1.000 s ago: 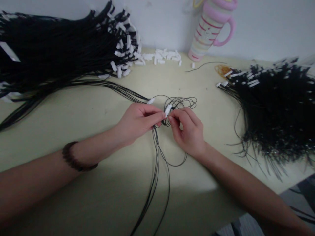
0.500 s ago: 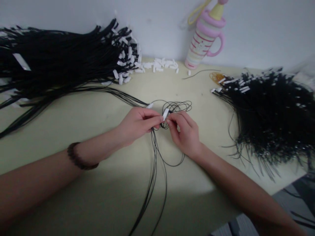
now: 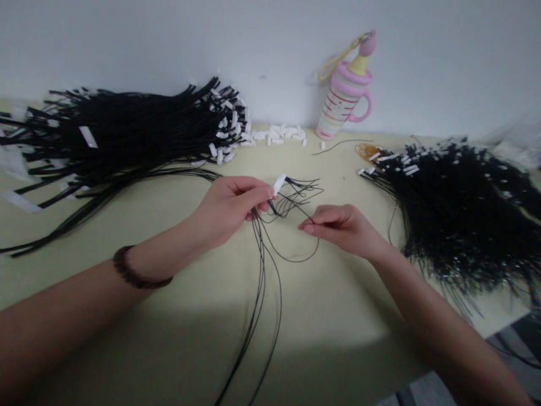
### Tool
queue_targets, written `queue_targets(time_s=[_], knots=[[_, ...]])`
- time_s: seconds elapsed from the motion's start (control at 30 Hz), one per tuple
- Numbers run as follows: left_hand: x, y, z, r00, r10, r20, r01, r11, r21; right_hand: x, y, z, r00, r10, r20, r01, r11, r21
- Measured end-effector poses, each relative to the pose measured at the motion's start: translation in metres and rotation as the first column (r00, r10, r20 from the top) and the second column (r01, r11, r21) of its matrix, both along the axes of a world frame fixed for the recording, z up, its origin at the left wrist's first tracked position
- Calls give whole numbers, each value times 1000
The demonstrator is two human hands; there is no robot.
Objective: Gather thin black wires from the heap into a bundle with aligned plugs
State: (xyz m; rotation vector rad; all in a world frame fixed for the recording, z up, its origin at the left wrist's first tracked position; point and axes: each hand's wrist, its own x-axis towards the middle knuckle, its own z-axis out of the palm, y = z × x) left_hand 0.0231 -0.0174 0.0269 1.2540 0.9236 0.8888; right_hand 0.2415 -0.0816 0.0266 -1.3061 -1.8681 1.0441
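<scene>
My left hand (image 3: 240,202) is closed around a bunch of thin black wires (image 3: 261,248), with a small white piece (image 3: 279,183) sticking up at its fingertips. Several wires fan out beyond that piece in loose loops, and others hang from beneath the hand toward the table's front. My right hand (image 3: 333,225), lower and to the right, pinches a single black wire (image 3: 296,204) that runs taut from the white piece. The exact grip of my left fingers on the wires is partly hidden.
A large bundle of black wires (image 3: 139,124) with white ends lies at the back left, another pile of black wires (image 3: 456,214) on the right. Loose white pieces (image 3: 283,133), a pink-handled cup (image 3: 338,104) and yellow rubber bands (image 3: 366,151) stand or lie along the wall.
My right hand has moved away from the left, rightward and down, drawing a wire out straight. The left hand stays closed by the white piece. The camera view has tilted up slightly.
</scene>
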Motion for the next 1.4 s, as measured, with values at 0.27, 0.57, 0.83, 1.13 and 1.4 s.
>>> queue_targets(time_s=[0.27,0.57,0.83,1.13,1.4], knots=[[-11,-14,26,806,-514,-295,579,789,207,19,32,-16,927,45,-371,-209,886,-414],[6,-13,-22,823,-457,-337,497,867,39,-3,10,11,852,-511,-110,523,832,187],[9,-14,-20,925,-335,-178,326,942,-79,-68,-39,-8,954,-120,274,47,965,259],[11,-16,-19,973,-226,-52,209,953,-220,-78,-30,-26,975,-221,32,219,975,47],[11,-16,-19,970,-223,-96,200,958,-203,-77,-31,-26,982,-186,-32,185,982,-34]])
